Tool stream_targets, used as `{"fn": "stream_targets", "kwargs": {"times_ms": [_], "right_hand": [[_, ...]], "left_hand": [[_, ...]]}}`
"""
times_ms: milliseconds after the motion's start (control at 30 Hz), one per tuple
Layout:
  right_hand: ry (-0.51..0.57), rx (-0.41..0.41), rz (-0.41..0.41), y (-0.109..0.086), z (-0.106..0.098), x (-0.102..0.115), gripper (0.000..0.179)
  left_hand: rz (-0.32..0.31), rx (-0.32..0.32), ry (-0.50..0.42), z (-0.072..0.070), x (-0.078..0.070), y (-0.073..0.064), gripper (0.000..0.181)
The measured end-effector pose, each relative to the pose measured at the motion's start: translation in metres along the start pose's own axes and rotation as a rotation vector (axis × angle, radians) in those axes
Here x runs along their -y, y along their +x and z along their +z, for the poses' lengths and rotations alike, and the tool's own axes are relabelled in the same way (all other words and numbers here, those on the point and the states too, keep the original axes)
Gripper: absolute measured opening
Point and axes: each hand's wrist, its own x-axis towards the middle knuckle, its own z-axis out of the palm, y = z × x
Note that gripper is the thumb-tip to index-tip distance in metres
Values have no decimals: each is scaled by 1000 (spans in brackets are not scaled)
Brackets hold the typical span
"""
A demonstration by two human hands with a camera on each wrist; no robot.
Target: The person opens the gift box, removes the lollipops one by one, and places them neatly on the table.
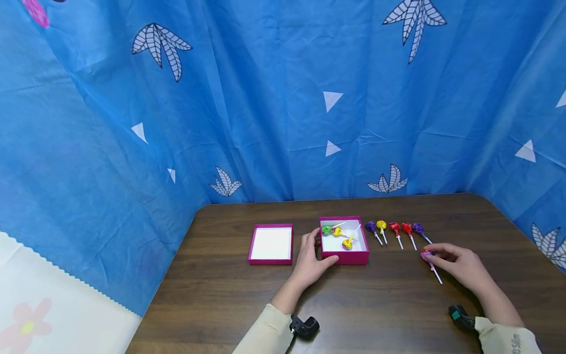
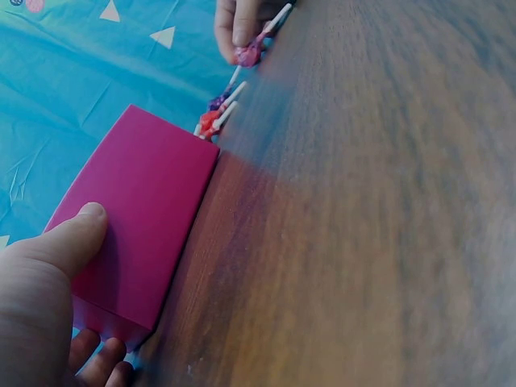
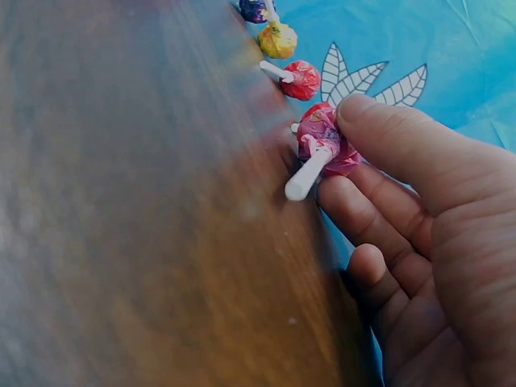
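A magenta box (image 1: 346, 258) with a white inside stands on the table, holding a green lollipop (image 1: 326, 230) and two yellow ones. My left hand (image 1: 308, 264) grips its front left corner, thumb on the front wall and fingers along the left side, as the left wrist view also shows. On the right, my right hand (image 1: 462, 265) pinches a pink-purple lollipop (image 3: 322, 141) by its wrapped head between thumb and fingers. Its white stick (image 1: 436, 274) points toward the near side. Beyond it lie several lollipops in a row, among them a yellow one (image 1: 382, 225) and a red one (image 1: 394, 226).
A matching magenta lid (image 1: 270, 261), white inside, lies left of the box. The dark wooden table (image 1: 367, 309) meets a blue patterned curtain (image 1: 283, 123) at its back edge. Black wrist cameras (image 1: 304, 326) sit on both wrists.
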Motion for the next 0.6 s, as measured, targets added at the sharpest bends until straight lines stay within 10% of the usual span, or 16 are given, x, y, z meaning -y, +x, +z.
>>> {"fn": "stream_targets", "kwargs": {"times_ms": [600], "right_hand": [[21, -22, 1, -1, 0, 1, 37]], "left_hand": [[-10, -4, 3, -1, -1, -1, 88]]}}
